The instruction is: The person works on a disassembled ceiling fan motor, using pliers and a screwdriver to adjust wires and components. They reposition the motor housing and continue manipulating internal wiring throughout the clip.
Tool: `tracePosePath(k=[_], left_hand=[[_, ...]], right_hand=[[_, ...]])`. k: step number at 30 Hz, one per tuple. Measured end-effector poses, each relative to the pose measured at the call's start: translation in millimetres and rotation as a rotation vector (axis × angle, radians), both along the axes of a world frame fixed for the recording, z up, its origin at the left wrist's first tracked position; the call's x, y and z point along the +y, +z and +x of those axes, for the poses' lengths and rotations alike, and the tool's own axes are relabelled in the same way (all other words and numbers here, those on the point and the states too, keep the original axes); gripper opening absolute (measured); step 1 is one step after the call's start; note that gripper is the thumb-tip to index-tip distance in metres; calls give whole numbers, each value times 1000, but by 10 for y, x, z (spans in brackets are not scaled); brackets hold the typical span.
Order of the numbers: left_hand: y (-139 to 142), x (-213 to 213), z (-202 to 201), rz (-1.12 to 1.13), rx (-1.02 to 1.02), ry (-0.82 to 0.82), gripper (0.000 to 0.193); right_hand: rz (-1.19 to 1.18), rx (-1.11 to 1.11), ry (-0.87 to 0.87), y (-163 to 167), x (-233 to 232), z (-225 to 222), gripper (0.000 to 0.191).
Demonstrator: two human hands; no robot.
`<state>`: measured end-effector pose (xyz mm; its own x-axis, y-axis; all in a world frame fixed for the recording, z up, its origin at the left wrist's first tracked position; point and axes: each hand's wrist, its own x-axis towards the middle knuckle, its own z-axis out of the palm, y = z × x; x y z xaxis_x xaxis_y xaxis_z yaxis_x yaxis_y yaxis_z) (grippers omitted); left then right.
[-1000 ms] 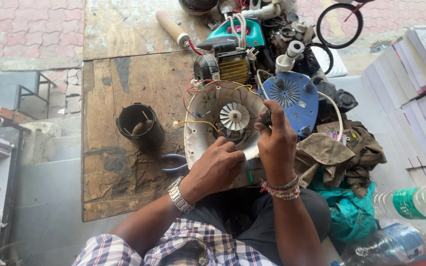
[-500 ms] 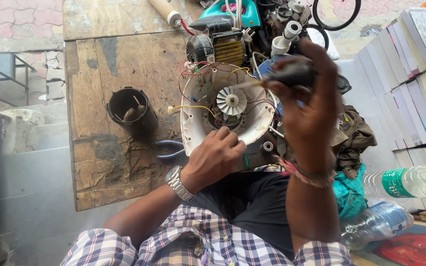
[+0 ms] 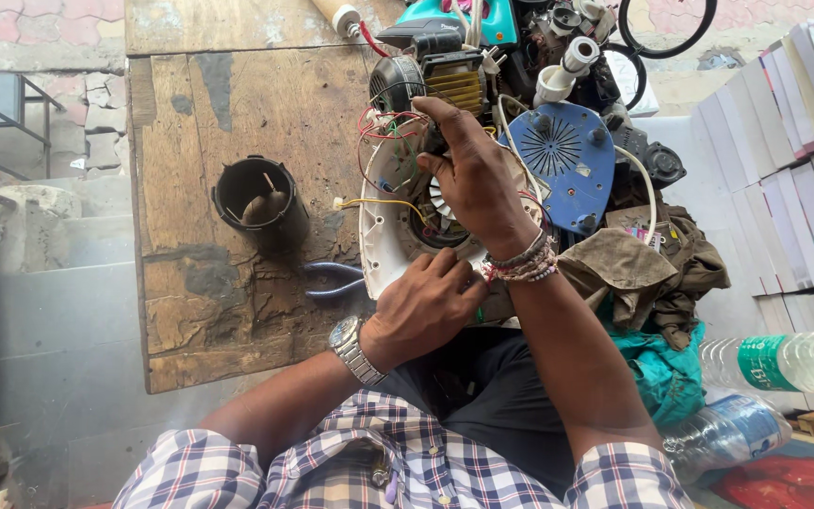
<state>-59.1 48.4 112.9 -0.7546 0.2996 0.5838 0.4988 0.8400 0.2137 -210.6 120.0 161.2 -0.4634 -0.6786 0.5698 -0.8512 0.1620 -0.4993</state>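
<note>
While the white round fan housing (image 3: 381, 240) lies open on the wooden desk (image 3: 228, 113), both hands work at it. Left hand (image 3: 426, 303) sits at the housing's 6 o'clock rim, fingers curled and pressed onto the edge, steadying it; wristwatch (image 3: 349, 347) on that wrist. Right hand (image 3: 475, 179) lies across the housing centre, fingers bunched toward 11 o'clock where the red wires (image 3: 379, 127) enter; whether it pinches a wire or a small tool cannot be told. White impeller (image 3: 439, 200) only partly visible under the palm. Yellow wire (image 3: 374, 202) trails out at 9 o'clock, loose end. Judged state: unit already opened, blue cover (image 3: 558, 160) off and lying at 3 o'clock; wiring exposed and not yet tidied, cover not refitted. Pliers (image 3: 333, 280) rest untouched at 8 o'clock of the housing; black cup-shaped part (image 3: 258, 203) stands further out at 9 o'clock. Clear plastic bottle (image 3: 784, 363) far off at 4 o'clock.
</note>
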Motion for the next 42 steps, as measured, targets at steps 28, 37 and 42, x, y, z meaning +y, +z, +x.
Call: tracePosePath(k=[28,37,42], left_hand=[[-37,5,-9,-31,-38,-11,15],[-31,8,-9,-27,-47,-9,12],[-23,4,-4,-25,-56,-11,11]], right_hand=[[63,-47,-83,50,-2,-73,63],[59,-37,-42,60,22,-92,64],[135,-40,53,121,-6,-149,63]])
